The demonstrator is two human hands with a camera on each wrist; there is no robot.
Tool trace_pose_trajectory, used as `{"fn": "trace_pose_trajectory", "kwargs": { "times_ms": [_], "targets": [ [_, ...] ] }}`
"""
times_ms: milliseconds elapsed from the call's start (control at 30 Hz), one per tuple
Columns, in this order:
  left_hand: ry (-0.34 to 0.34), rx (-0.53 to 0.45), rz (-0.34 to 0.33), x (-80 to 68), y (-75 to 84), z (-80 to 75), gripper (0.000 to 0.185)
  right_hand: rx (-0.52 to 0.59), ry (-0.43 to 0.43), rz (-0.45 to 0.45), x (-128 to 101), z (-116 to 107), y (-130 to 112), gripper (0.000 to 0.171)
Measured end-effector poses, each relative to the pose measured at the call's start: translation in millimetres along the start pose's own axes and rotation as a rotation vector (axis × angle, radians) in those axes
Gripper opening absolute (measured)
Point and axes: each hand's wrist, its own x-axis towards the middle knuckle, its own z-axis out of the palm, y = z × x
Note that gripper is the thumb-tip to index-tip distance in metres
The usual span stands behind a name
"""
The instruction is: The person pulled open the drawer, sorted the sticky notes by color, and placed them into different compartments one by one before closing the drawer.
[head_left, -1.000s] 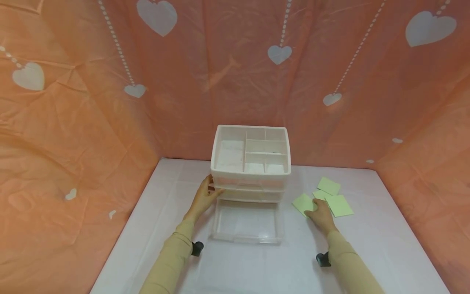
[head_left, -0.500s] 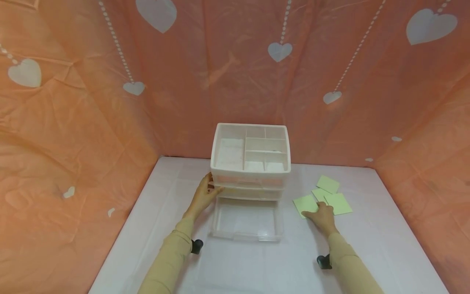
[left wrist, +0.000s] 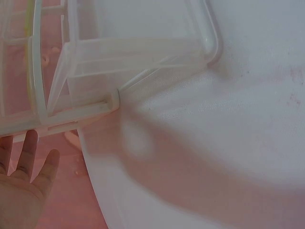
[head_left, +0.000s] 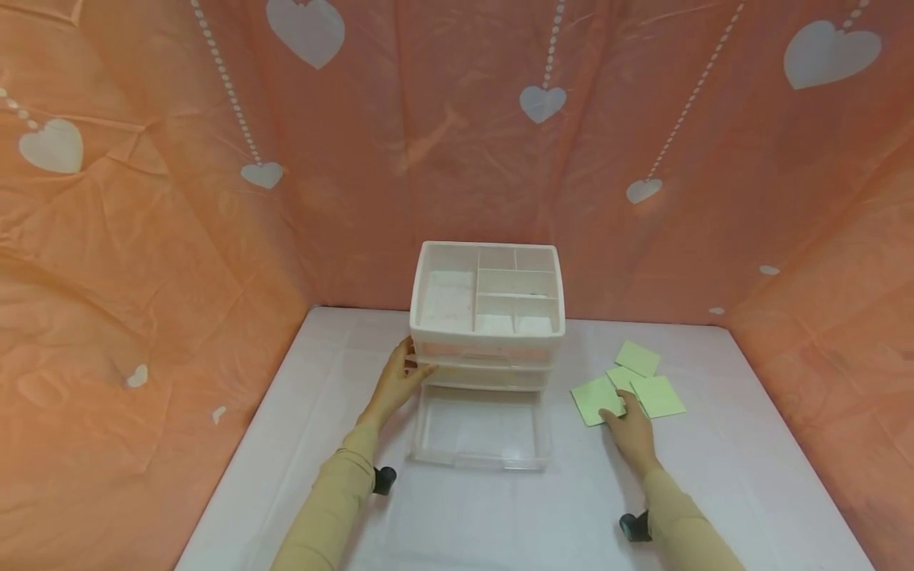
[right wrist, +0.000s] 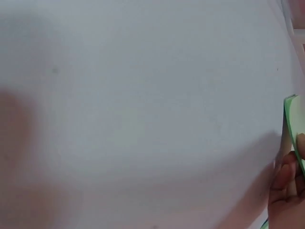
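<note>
A small plastic drawer organizer (head_left: 488, 333) stands on the table, with white top compartments and its bottom clear drawer (head_left: 480, 460) pulled out. My left hand (head_left: 396, 382) rests against the organizer's left side, thumb at the front edge. In the left wrist view, the fingers (left wrist: 45, 171) are straight and spread beside the frame. On the right, my right hand (head_left: 631, 428) pinches a light green sticky note pad (head_left: 591, 400) between thumb and fingers. The right wrist view shows the pad (right wrist: 296, 112) upright at the right edge, its layered edge visible.
Just behind the right hand lie several other green sticky note pads (head_left: 658, 396), partly overlapping. White cloth covers the table (head_left: 457, 527). Orange curtains (head_left: 471, 174) with white hearts enclose the back and both sides.
The right hand has turned and drawn slightly toward me, and the pinched pad has shifted a little right and nearer. The left hand and the organizer stay in place.
</note>
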Motion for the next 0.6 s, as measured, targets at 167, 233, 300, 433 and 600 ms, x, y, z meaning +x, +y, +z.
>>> {"fn": "trace_pose_trajectory", "kwargs": {
  "times_ms": [167, 233, 300, 433, 600],
  "targets": [
    [-0.002, -0.006, 0.003, 0.0, -0.8, 0.0, 0.074, 0.058, 0.089, 0.000, -5.0, -4.2, -0.8, 0.047],
    [-0.006, -0.005, 0.005, -0.1, -0.9, 0.0, 0.073, 0.075, 0.115, -0.005, -6.6, -6.7, -2.4, 0.041],
    [-0.005, -0.005, 0.003, 0.0, -1.0, 0.1, 0.074, 0.105, 0.129, -0.015, -8.3, -9.8, -4.8, 0.037],
    [-0.005, -0.011, -0.004, -0.1, -1.2, 0.1, 0.074, 0.197, 0.126, -0.020, -12.5, -16.1, -10.3, 0.033],
    [-0.001, -0.013, -0.005, -0.2, -1.2, -0.2, 0.074, 0.260, 0.127, -0.034, -19.5, -23.1, -18.3, 0.030]
  ]
}}
